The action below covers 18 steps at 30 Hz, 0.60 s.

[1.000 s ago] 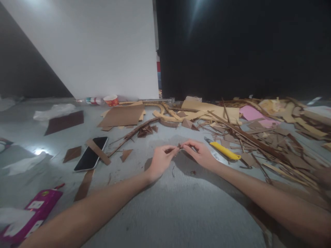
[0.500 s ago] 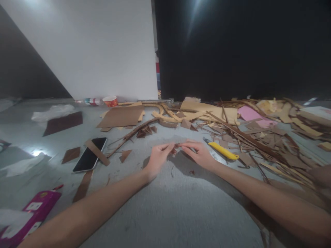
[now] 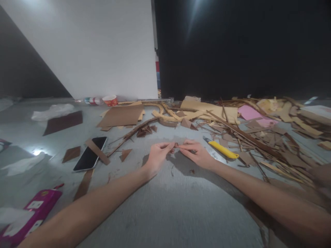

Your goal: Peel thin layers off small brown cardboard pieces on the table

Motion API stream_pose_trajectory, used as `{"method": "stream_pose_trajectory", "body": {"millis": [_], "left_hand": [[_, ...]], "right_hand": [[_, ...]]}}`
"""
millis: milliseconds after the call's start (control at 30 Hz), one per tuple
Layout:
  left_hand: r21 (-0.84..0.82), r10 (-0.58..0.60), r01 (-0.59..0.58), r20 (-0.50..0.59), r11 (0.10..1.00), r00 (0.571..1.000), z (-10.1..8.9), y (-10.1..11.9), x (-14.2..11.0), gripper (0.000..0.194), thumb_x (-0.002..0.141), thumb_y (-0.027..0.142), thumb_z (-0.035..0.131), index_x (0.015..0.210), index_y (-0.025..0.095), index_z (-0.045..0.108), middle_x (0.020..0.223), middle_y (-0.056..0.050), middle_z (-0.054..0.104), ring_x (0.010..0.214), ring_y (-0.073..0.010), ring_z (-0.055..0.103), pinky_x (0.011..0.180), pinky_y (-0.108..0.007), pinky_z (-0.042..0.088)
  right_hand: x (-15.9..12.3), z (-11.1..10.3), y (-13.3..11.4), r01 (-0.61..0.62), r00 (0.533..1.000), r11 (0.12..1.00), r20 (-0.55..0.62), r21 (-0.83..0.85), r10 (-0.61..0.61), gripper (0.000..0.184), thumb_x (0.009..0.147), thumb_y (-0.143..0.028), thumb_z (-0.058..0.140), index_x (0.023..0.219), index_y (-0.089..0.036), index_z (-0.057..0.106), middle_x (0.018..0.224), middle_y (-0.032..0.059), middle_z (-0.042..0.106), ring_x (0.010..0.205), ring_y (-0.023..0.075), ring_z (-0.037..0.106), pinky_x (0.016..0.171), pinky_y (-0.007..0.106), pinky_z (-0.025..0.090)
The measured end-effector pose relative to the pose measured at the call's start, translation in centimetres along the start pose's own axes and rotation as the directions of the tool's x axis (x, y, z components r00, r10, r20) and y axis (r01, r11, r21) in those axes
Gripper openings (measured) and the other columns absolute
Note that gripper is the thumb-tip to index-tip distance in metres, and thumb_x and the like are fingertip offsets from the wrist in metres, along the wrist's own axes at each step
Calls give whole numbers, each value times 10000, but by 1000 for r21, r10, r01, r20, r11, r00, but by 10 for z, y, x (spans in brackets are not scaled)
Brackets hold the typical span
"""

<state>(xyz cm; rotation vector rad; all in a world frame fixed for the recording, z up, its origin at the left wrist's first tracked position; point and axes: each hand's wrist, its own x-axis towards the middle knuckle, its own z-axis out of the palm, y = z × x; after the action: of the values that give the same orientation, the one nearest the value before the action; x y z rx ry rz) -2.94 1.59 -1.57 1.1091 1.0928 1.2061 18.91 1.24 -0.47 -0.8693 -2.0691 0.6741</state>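
Observation:
Just above the grey table, my left hand (image 3: 159, 156) is closed in a pinch on a tiny brown scrap (image 3: 176, 145), too small to make out well. From the other side my right hand (image 3: 195, 153) is closed too, its fingertips pressed together against the same scrap. A yellow utility knife (image 3: 222, 149) lies to the right of my right hand. Beyond the hands is a small heap of folded brown pieces (image 3: 145, 131). A brown triangle (image 3: 125, 155) rests left of my left hand.
A phone (image 3: 90, 154) with a brown strip (image 3: 97, 152) across it lies at left, near a magenta power strip (image 3: 42, 206). Brown sheets (image 3: 120, 115) and a red paper cup (image 3: 110, 100) are at the back. Scraps and long strips (image 3: 248, 139) cover the right side.
My fingertips have drawn slightly apart, and the small brown scrap between them shows more now. Both arms stay almost where they were.

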Motion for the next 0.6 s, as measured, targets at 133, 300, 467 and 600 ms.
{"method": "stream_pose_trajectory", "body": {"millis": [133, 300, 467, 600], "left_hand": [[40, 12, -11, -15, 999, 1000, 1, 1, -1, 450, 744, 596, 935, 887, 172, 881, 765, -88, 783, 695, -175, 679, 710, -306, 540], [125, 44, -43, -6, 991, 999, 2, 5, -6, 438, 776, 602, 906, 853, 172, 876, 746, -84, 780, 678, -187, 676, 669, -311, 526], [187, 78, -81, 26, 979, 997, 3, 6, -9, 414, 803, 589, 884, 825, 176, 872, 735, -84, 772, 688, -205, 690, 690, -334, 550], [228, 95, -103, 43, 968, 995, 3, 5, -10, 400, 831, 581, 855, 837, 182, 873, 749, -80, 775, 697, -206, 695, 690, -327, 544]], "right_hand": [[-2, -1, 1, -61, 991, 998, -115, 8, 62, 350, 1117, -449, 551, 1062, -251, 834, 929, 62, 774, 882, 233, 694, 833, 373, 521], [3, 1, 0, -155, 984, 988, -86, -15, 153, 390, 1093, -511, 568, 917, -224, 765, 874, 55, 766, 824, 224, 673, 739, 336, 508], [7, 4, 2, -155, 988, 988, -2, -4, 155, 452, 1093, -559, 556, 849, -219, 726, 792, 31, 728, 756, 196, 634, 717, 317, 479], [6, 3, 1, -187, 982, 982, 10, 31, 186, 472, 1091, -590, 544, 851, -215, 700, 795, 24, 704, 766, 191, 617, 707, 301, 464]]}}
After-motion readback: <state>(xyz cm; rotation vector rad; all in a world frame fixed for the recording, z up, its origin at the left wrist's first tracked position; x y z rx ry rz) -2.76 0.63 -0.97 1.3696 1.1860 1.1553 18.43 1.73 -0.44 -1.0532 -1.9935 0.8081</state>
